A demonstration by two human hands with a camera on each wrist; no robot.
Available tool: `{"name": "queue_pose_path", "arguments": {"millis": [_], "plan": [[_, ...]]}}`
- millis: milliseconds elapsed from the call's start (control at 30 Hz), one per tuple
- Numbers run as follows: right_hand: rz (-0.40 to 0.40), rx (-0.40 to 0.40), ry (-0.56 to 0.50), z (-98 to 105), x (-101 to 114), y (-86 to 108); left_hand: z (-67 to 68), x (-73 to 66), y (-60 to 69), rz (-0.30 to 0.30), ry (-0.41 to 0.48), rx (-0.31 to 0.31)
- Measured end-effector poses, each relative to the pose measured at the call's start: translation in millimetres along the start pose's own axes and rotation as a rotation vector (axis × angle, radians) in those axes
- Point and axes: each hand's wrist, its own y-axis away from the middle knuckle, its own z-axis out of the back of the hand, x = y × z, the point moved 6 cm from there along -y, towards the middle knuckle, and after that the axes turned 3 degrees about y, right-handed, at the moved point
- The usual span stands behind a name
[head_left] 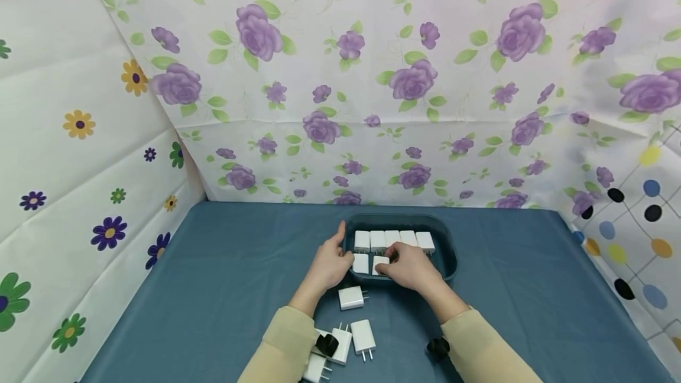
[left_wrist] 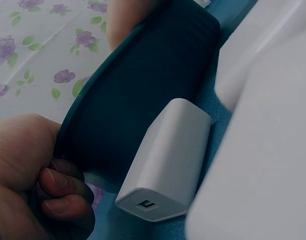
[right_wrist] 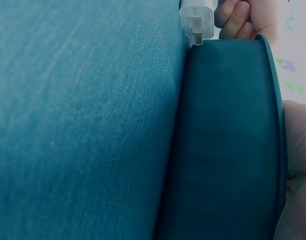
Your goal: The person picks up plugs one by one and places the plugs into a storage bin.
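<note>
A dark teal tray (head_left: 446,241) holds white plug adapters, with a row of several (head_left: 392,238) at its back and two nearer the front. My left hand (head_left: 328,263) grips the tray's left end; in the left wrist view its fingers (left_wrist: 65,192) curl at the rim. The right hand (head_left: 411,266) reaches over the front rim and pinches the front adapter (head_left: 380,265) inside the tray. In the right wrist view the right hand (right_wrist: 299,170) is partly hidden behind the tray wall (right_wrist: 223,140). Just outside the tray's front lies another adapter (head_left: 351,298), prongs pointing right.
More loose adapters (head_left: 363,336) lie on the blue cloth (head_left: 239,288) in front of the tray, some partly hidden by the left sleeve (head_left: 284,344). Flowered sheets (head_left: 346,87) hang behind and at both sides.
</note>
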Motion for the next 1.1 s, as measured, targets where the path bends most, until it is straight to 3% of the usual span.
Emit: {"name": "queue_pose_path", "arguments": {"millis": [1100], "plan": [[-0.044,0.001,-0.018,-3.3,-1.0,0.4,-0.1,-0.4,-0.5,0.006,-0.009,-0.002]]}}
